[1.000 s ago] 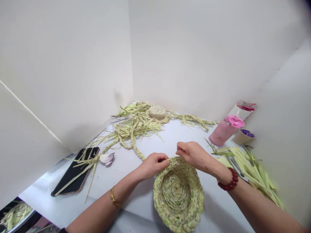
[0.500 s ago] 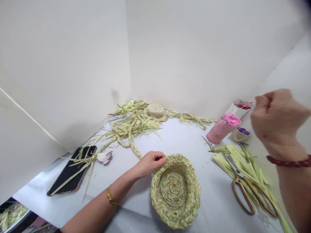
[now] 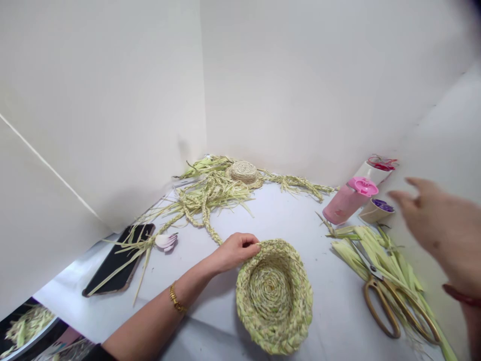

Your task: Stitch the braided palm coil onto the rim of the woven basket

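Note:
My left hand (image 3: 237, 250) pinches the upper left rim of a small woven straw hat (image 3: 272, 296). The hat's hollow inside and coiled bottom face me, and its thick braided edge is pale green. A long braid (image 3: 206, 220) runs from the pile at the back down to my left hand. At the far right my right hand (image 3: 439, 225) is in the air, smeared by motion, its thumb and fingers stretched and apart. Nothing shows in it. Below it lie brass-handled scissors (image 3: 376, 281) on loose green husks (image 3: 398, 250).
A second small straw hat (image 3: 244, 171) sits at the back by piled husk strips (image 3: 225, 195). On the right stand a pink bottle (image 3: 343, 203), a white container (image 3: 372, 173) with red thread and a beige cup (image 3: 370, 213). A phone (image 3: 116, 265) and garlic-like bulb (image 3: 165, 242) lie left.
My right hand has gone from a raised fist to stretched fingers, and has moved lower and to the right. The left hand keeps its grip on the hat. The view has shifted slightly.

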`<state>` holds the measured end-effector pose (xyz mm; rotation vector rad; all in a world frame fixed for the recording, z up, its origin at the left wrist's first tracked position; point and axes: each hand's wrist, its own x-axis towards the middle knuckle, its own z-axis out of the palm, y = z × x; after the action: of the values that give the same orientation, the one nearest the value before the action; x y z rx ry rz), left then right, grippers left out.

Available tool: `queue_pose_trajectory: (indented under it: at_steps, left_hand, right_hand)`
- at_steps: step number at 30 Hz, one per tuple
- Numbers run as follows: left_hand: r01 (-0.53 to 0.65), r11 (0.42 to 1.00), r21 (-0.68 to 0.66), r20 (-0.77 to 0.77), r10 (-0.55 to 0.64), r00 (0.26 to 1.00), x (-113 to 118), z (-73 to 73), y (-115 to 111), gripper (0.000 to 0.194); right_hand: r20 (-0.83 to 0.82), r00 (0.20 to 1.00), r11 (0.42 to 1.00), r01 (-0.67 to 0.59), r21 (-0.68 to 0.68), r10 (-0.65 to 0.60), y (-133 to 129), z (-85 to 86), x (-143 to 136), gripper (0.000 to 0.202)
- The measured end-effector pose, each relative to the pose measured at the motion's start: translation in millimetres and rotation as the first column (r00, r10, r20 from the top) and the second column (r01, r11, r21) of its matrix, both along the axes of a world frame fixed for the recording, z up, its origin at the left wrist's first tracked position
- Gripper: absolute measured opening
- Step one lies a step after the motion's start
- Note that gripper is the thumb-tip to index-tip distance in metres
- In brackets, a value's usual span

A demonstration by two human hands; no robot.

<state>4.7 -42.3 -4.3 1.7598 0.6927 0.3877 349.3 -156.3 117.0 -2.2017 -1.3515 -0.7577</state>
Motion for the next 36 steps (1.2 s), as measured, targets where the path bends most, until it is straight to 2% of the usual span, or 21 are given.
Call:
queue_pose_trajectory:
  at_steps: [1, 2, 3, 4, 5, 7, 9, 11, 13, 15, 17, 19, 21, 27, 31, 33, 35, 36]
  left_hand:
    - [0.010, 1.000, 0.003, 0.001, -0.010, 1.000, 1, 1.8, 1, 0.026]
    - [0.023, 1.000, 0.009, 0.001, -0.023, 1.000, 2, 4.3, 2, 0.026]
    - [0.040, 0.999, 0.019, 0.001, -0.040, 0.999, 3, 7.5, 4, 0.026]
    - [0.065, 0.997, 0.031, 0.000, -0.065, 0.998, 5, 11.1, 6, 0.025]
    - [0.095, 0.994, 0.045, -0.003, -0.095, 0.995, 7, 15.1, 9, 0.026]
    - [0.154, 0.985, 0.077, -0.013, -0.153, 0.988, 11, 22.7, 17, 0.026]
    - [0.180, 0.978, 0.106, -0.031, -0.178, 0.984, 16, 28.2, 25, 0.026]
    - [0.196, 0.975, 0.109, -0.049, -0.192, 0.980, 20, 30.2, 33, 0.026]
    - [0.208, 0.975, 0.078, -0.058, -0.204, 0.977, 21, 29.3, 40, 0.026]
    - [0.233, 0.972, 0.035, -0.085, -0.229, 0.970, 21, 27.4, 46, 0.028]
    - [0.281, 0.960, -0.009, -0.125, -0.280, 0.952, 18, 26.0, 51, 0.030]
    - [0.327, 0.944, -0.053, -0.144, -0.331, 0.932, 16, 25.2, 53, 0.033]
    - [0.326, 0.942, -0.083, -0.134, -0.334, 0.933, 13, 24.3, 51, 0.036]
    - [0.210, 0.970, -0.122, -0.082, -0.220, 0.972, 7, 21.5, 36, 0.040]
    - [0.184, 0.969, -0.165, -0.068, -0.197, 0.978, 4, 24.3, 28, 0.033]
    - [0.131, 0.981, -0.146, -0.068, -0.142, 0.987, 4, 23.3, 22, 0.031]
    - [0.049, 0.993, -0.108, -0.066, -0.056, 0.996, 6, 18.7, 16, 0.031]
    - [0.007, 0.996, -0.086, -0.063, -0.012, 0.998, 6, 15.4, 13, 0.031]
  right_hand:
    - [-0.122, 0.992, 0.998, -0.022, -0.059, 0.014, 5, -7.5, -20, 0.043]
    - [-0.281, 0.951, 0.982, -0.164, -0.094, 0.132, 11, -17.0, -40, 0.037]
    - [-0.439, 0.860, 0.942, -0.325, -0.081, 0.259, 17, -27.9, -60, 0.033]
    - [-0.573, 0.743, 0.873, -0.480, -0.093, 0.347, 24, -39.9, -77, 0.031]
    - [-0.680, 0.627, 0.795, -0.597, -0.106, 0.380, 30, -52.3, -92, 0.030]
    - [-0.836, 0.423, 0.681, -0.727, -0.083, 0.349, 41, -75.8, -113, 0.029]
    - [-0.932, 0.211, 0.623, -0.782, 0.020, 0.295, 47, -95.3, -124, 0.031]
    - [-0.967, 0.020, 0.634, -0.759, 0.151, 0.255, 47, -109.9, -129, 0.035]
    - [-0.964, -0.134, 0.685, -0.681, 0.259, 0.231, 43, -120.2, -132, 0.038]
    - [-0.944, -0.252, 0.738, -0.591, 0.324, 0.212, 38, -127.6, -135, 0.038]
    - [-0.922, -0.329, 0.772, -0.526, 0.357, 0.202, 34, -133.1, -139, 0.039]
    - [-0.904, -0.379, 0.786, -0.488, 0.379, 0.201, 32, -137.6, -143, 0.038]
    - [-0.886, -0.412, 0.797, -0.452, 0.402, 0.213, 31, -141.2, -147, 0.037]
    - [-0.857, -0.455, 0.818, -0.379, 0.432, 0.242, 32, -146.5, -149, 0.037]
    - [-0.877, -0.410, 0.819, -0.393, 0.418, 0.251, 31, -146.9, -150, 0.038]
    - [-0.897, -0.370, 0.819, -0.417, 0.395, 0.244, 31, -145.5, -150, 0.039]
    - [-0.933, -0.275, 0.816, -0.467, 0.340, 0.232, 30, -141.5, -146, 0.039]
    - [-0.954, -0.198, 0.823, -0.486, 0.293, 0.223, 29, -138.3, -143, 0.037]
